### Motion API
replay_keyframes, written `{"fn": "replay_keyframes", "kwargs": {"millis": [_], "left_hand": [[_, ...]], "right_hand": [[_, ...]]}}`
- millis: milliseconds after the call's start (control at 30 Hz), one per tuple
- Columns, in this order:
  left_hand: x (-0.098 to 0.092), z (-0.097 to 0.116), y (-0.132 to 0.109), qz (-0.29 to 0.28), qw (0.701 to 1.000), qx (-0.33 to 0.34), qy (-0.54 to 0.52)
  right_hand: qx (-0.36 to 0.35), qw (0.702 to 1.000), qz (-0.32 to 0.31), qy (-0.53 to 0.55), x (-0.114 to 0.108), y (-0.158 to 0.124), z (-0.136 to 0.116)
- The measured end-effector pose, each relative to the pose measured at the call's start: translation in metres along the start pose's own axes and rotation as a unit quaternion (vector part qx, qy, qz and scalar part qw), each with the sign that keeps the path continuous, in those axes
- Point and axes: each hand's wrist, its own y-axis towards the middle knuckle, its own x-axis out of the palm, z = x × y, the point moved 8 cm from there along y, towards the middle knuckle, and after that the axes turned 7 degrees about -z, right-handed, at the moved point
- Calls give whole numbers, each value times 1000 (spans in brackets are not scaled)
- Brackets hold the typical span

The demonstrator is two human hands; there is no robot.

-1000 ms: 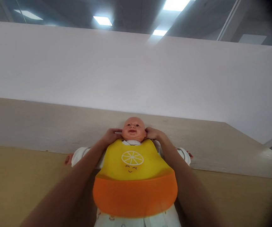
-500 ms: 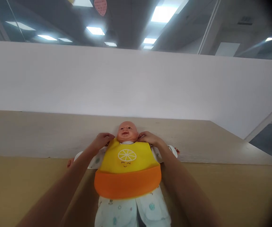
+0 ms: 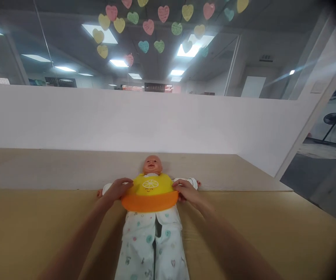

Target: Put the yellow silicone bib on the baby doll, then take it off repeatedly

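Observation:
A baby doll [image 3: 152, 165] in white patterned pyjamas [image 3: 152, 245] lies on its back on a tan table [image 3: 24, 221], head away from me. A yellow bib with an orange pocket [image 3: 149, 191] covers its chest. My left hand [image 3: 117, 189] rests on the doll's side at the bib's left edge, fingers curved over it. My right hand [image 3: 186, 193] lies against the bib's right edge, fingers together on the doll's side. Neither hand visibly holds anything apart from the doll and bib.
A paler raised board [image 3: 53, 171] runs behind the doll, with a white partition wall [image 3: 127, 120] beyond it. Paper hearts [image 3: 144, 27] hang from the ceiling. A standing fan [image 3: 332, 120] shows at the far right past the table's corner.
Both hands slid from beside the doll's neck down to the sides of the bib. My head pulled back and lifted, so the doll looks smaller and its legs show.

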Motion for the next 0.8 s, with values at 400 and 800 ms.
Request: {"fn": "replay_keyframes", "kwargs": {"millis": [400,800], "left_hand": [[21,-17,-36,58,985,-11,-163],[38,-55,-62,40,974,23,-222]], "right_hand": [[-8,995,31,90,14,-36,11],[-20,991,52,120,27,-52,37]]}}
